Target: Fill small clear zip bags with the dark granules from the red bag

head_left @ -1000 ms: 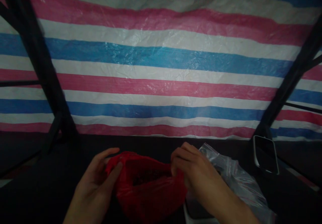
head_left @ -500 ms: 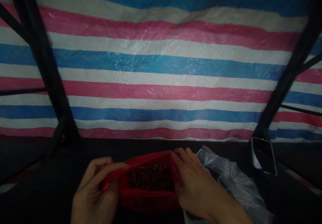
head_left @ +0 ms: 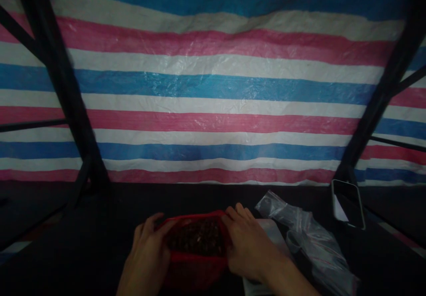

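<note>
— What's up there, biggest first?

— One striped tarp [head_left: 213, 87] fills the back, pink, white and blue bands. Two black poles [head_left: 63, 92] slant across it, one on each side. Below that, one dark table [head_left: 66, 242], hard to read in this light.

— And on the table?

— One clear bag [head_left: 309, 238], crumpled, lying to the right of the hands. One phone [head_left: 348, 203] farther right, propped near the foot of the right pole. One white sheet or tray [head_left: 273, 231] pokes out from under the right wrist (I can't tell which it is).

— The hands?

— Both on one red bag [head_left: 196, 260], front and centre on the table. Left hand [head_left: 148, 256] has its fingers pinched on the left rim, right hand [head_left: 248, 242] gripping the right rim. Between them the mouth is pulled open, and there's a dark heap of small bits [head_left: 198, 238] inside; too dim to count or name them.

— So what stage is this?

— I'd say the opening stage: the mouth is spread and held, nothing lifted out. Just my reading.

— What would the next move need?

— One hand would have to let go to reach in, so the other must hold the thin rim up alone, or the soft bag slumps shut. The clear bag sits right beside the right hand, within easy reach.
</note>
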`<act>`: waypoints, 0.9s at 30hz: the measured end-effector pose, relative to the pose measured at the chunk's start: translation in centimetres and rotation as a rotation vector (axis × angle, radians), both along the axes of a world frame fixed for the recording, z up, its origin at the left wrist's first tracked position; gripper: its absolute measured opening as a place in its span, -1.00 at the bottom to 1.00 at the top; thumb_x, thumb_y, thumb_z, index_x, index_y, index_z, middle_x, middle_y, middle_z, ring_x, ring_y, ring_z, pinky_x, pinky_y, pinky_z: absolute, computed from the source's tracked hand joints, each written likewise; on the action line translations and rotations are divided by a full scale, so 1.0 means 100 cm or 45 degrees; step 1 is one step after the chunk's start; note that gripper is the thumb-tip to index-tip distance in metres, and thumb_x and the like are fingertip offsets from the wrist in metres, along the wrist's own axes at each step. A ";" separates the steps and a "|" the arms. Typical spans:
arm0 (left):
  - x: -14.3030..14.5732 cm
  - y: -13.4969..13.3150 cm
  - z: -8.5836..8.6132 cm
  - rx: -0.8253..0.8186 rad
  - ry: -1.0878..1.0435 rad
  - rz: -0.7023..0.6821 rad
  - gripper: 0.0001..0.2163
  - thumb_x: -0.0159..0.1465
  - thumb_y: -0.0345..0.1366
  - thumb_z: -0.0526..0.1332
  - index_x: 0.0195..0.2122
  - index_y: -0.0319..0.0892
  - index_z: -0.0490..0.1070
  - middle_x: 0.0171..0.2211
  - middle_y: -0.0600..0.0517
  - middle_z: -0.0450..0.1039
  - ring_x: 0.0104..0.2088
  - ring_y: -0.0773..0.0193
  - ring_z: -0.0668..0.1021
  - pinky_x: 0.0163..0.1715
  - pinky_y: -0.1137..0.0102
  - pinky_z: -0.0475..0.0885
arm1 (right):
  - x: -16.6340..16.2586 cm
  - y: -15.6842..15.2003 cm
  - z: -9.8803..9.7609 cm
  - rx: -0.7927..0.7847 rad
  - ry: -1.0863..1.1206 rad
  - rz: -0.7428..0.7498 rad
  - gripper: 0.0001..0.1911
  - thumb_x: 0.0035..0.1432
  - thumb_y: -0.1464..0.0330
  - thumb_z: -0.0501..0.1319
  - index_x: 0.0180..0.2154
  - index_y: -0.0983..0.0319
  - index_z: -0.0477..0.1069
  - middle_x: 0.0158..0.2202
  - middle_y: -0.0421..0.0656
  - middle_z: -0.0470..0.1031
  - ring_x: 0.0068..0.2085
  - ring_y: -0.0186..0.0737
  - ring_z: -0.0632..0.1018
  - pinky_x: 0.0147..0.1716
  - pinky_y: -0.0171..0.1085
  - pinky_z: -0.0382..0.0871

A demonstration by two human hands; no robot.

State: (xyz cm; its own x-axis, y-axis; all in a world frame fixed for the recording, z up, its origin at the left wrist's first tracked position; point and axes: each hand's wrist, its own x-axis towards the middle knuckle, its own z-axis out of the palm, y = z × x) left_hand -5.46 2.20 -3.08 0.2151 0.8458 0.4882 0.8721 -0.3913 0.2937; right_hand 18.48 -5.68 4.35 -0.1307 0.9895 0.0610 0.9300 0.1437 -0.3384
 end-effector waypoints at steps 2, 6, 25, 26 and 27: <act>0.004 0.001 -0.004 0.050 0.025 0.029 -0.42 0.21 -0.64 0.03 0.13 -0.09 0.61 0.27 -0.22 0.27 0.15 -0.09 0.44 0.12 0.05 0.52 | 0.001 0.001 0.001 0.017 -0.021 -0.024 -0.30 0.07 0.44 0.24 0.29 0.30 0.41 0.23 0.10 0.46 0.38 0.34 0.29 0.42 0.16 0.06; 0.006 -0.001 -0.010 0.039 0.119 0.007 -0.36 0.16 -0.69 0.04 0.15 -0.07 0.61 0.31 -0.26 0.21 0.17 -0.16 0.42 0.10 0.01 0.49 | 0.002 0.003 0.002 0.035 -0.097 -0.087 -0.30 0.03 0.47 0.24 0.26 0.32 0.45 0.20 0.13 0.48 0.36 0.33 0.34 0.41 0.15 0.11; 0.010 0.001 0.007 0.022 0.205 0.139 -0.41 0.26 -0.63 0.09 0.13 0.12 0.61 0.35 -0.16 0.20 0.20 -0.17 0.35 0.05 -0.01 0.40 | 0.003 -0.004 0.006 -0.159 -0.024 -0.063 -0.23 -0.01 0.49 0.25 0.30 0.37 0.42 0.28 0.22 0.40 0.43 0.31 0.30 0.45 0.12 0.05; 0.011 0.001 0.007 -0.022 0.212 0.121 -0.39 0.24 -0.65 0.07 0.12 0.13 0.62 0.35 -0.15 0.21 0.20 -0.17 0.35 0.05 -0.02 0.40 | 0.003 -0.004 0.006 -0.203 -0.033 -0.059 -0.24 -0.01 0.48 0.26 0.29 0.39 0.43 0.28 0.24 0.41 0.42 0.32 0.31 0.45 0.12 0.06; 0.013 0.001 0.006 -0.056 0.210 0.107 -0.37 0.22 -0.66 0.05 0.12 0.12 0.62 0.34 -0.15 0.22 0.20 -0.17 0.36 0.05 -0.03 0.40 | 0.003 -0.004 0.005 -0.249 -0.039 -0.053 -0.25 -0.02 0.48 0.27 0.27 0.40 0.44 0.27 0.25 0.42 0.42 0.31 0.32 0.45 0.11 0.07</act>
State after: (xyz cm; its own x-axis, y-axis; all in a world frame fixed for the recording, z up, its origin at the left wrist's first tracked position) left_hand -4.20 2.33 -2.49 0.2167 0.8839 0.4145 0.9390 -0.3049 0.1593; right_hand 18.81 -6.12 4.86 -0.0882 0.9868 -0.1359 0.9441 0.0393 -0.3274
